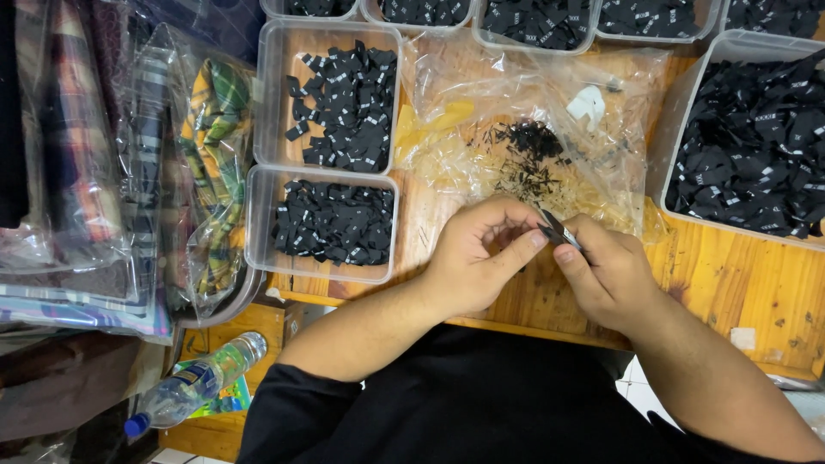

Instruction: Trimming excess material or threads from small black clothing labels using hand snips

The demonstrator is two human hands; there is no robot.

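Both hands meet over the wooden table (730,275). The left hand (473,258) and right hand (606,275) pinch one small black woven label (559,228) between closed thumbs and forefingers. Just beyond the fingertips lies one crumpled clear plastic bag (524,112). To their left sit two clear plastic trays of black labels (322,223); one large tray (748,137) stands to their right.

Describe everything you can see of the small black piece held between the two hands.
The small black piece is thin, flat and dark, apparently a fabric label like those filling the clear plastic tubs. The left hand and right hand pinch it together between thumbs and fingertips, above the wooden table. It slants slightly, mostly hidden by fingers; any marking is too small to tell.
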